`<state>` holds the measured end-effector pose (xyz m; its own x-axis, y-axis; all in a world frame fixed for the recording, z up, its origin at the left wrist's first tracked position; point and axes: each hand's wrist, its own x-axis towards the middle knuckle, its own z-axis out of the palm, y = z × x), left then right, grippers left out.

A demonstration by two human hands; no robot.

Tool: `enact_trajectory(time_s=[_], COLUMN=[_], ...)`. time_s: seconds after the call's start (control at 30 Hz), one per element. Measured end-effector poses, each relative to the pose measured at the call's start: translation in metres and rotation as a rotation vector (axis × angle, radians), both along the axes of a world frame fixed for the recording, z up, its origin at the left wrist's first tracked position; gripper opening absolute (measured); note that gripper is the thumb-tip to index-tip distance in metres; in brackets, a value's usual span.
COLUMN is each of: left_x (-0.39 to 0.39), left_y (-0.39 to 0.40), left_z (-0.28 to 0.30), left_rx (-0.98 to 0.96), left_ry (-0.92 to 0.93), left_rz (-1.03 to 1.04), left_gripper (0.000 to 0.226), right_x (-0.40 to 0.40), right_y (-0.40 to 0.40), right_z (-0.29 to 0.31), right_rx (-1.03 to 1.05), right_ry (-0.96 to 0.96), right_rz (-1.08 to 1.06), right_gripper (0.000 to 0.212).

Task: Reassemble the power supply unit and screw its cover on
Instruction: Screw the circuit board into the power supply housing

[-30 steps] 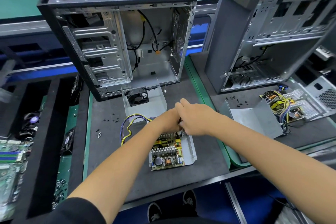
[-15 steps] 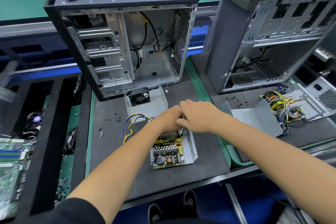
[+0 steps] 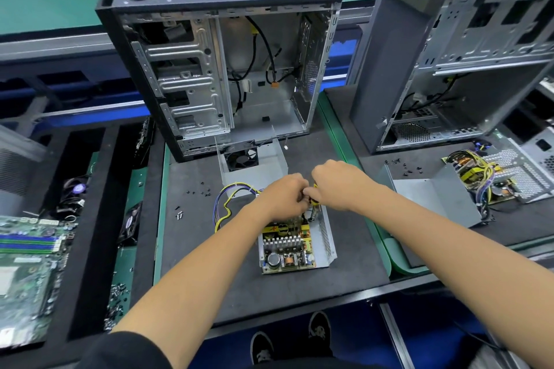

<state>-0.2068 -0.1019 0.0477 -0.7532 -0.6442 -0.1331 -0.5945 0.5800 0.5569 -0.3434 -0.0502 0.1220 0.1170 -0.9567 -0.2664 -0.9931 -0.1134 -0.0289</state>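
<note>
My shoes point(image 3: 320, 329) show below the bench edge. On the dark mat point(image 3: 192, 252) sits the open power supply unit point(image 3: 295, 244), circuit board up, its long axis running away from me toward the computer case point(image 3: 221, 63). Over its far end my left hand point(image 3: 283, 199) curls its fingers, though I cannot tell what they hold. My right hand point(image 3: 338, 186) grips a yellow-handled screwdriver point(image 3: 313, 204), shaft pointing down into the unit. Beyond lies the cover point(image 3: 251, 166) with its fan, loose screws point(image 3: 198, 189) to its left. No writing is legible.
</note>
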Motion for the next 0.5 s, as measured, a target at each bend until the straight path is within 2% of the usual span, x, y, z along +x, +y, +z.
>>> enact_trajectory(time_s=[0.1,0.27,0.5], left_x=[0.005,0.006,-0.008], left_y=[0.0,0.004,0.018], left_z=[-0.003,-0.003,-0.001], left_rx=[-0.013,-0.05,-0.11], left_ry=[-0.038,-0.115,-0.43], left_rz=[-0.025,-0.088,-0.091], left_gripper=[0.018,0.026,0.031], right_x=[-0.002,-0.007,-0.014], right_y=[0.002,0.001,-0.001], right_z=[-0.002,0.003,0.016], right_rx=[0.022,-0.066,-0.11], right_ry=[-0.063,-0.339,-0.45], right_rz=[-0.018,-0.139,-0.22], right_gripper=[0.029,0.018,0.016])
